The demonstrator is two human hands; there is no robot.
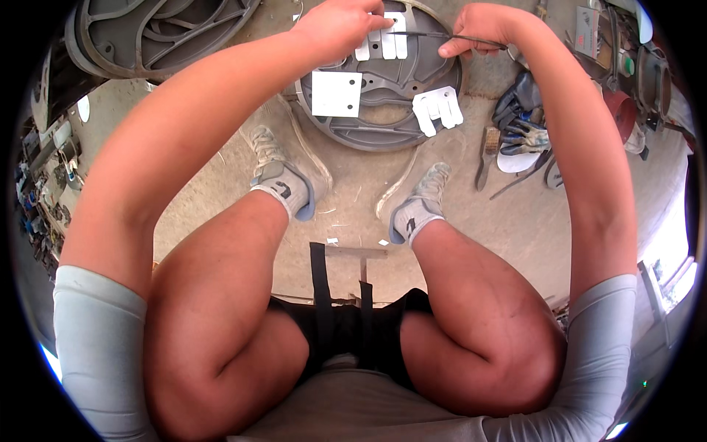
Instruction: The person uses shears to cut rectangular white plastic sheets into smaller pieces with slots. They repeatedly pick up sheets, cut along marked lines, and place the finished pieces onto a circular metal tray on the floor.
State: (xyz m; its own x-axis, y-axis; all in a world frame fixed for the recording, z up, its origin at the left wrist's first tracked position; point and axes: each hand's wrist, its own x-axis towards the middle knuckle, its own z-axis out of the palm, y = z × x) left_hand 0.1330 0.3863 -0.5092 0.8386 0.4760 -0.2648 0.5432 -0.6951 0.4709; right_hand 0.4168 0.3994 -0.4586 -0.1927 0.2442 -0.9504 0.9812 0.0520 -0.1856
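Bright, soft light, white glare at the right edge, black-rimmed fisheye curvature.

Arms [199, 132] outstretched; left hand [340, 29] palm-down; right hand [480, 29] curled.

Round casting [434, 66]: matt metal. Square white plate [336, 94] near its left edge: smooth, material not determinable. Floor [350, 191]: rough, matt concrete. Brush [483, 171]: apparently wooden.
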